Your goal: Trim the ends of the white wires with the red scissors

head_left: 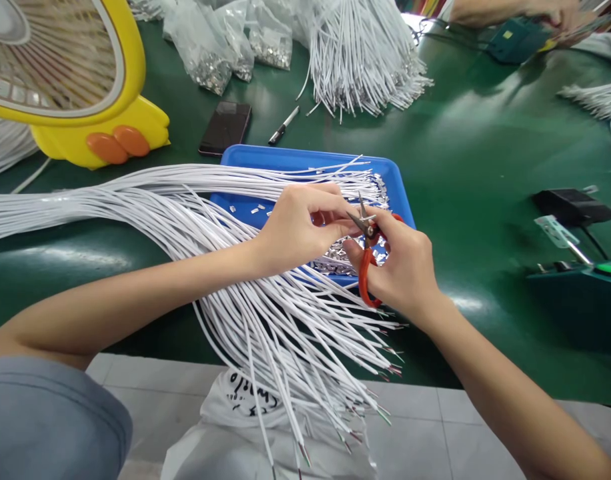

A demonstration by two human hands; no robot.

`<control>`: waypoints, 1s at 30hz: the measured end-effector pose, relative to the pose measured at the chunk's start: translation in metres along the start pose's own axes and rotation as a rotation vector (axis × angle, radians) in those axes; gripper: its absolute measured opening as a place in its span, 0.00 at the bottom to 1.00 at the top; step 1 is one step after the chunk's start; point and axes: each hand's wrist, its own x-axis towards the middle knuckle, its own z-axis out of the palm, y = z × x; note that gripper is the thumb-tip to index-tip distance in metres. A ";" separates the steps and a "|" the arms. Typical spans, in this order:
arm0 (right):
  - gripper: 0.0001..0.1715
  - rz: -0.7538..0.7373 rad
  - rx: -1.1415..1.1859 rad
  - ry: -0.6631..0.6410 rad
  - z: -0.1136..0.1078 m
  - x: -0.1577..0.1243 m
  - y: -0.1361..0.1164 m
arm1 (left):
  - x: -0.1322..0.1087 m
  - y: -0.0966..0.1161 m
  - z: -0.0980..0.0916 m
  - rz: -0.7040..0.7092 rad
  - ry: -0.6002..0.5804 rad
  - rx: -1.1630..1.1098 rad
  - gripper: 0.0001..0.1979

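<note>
With my right hand (403,260) I grip a pair of scissors (366,267) with red-orange handles, their blades parted and pointing away from me. The fingers of my left hand (303,227) are pinched close to the blades, on the end of a white cable; its tip is partly hidden by my fingers. Both hands are above a blue tray (398,183) that contains small shiny metal pieces (335,260). A big bundle of white cables (255,293) runs in from the left under my left forearm, its stripped ends showing coloured wires at the table's front edge.
A yellow fan (135,80) stands at the left. Behind the tray lie a dark phone (226,127), a pen (284,125), plastic bags of metal parts (205,57) and more cables (360,60). A green machine (580,293) is at the right. Another person's hands (540,13) work at the far right.
</note>
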 end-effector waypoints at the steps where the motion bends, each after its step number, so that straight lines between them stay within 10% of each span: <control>1: 0.20 0.003 0.008 -0.005 0.000 0.000 0.000 | 0.000 0.000 0.000 0.000 -0.001 0.001 0.08; 14: 0.16 0.036 0.128 -0.039 0.000 0.001 0.000 | 0.000 0.001 0.000 0.005 -0.006 -0.052 0.06; 20: 0.12 0.173 0.247 0.040 0.003 0.011 0.023 | 0.009 -0.002 -0.005 -0.159 0.172 -0.158 0.04; 30: 0.15 0.059 0.594 0.323 -0.006 0.003 -0.004 | 0.001 0.005 0.003 -0.074 -0.073 -0.166 0.03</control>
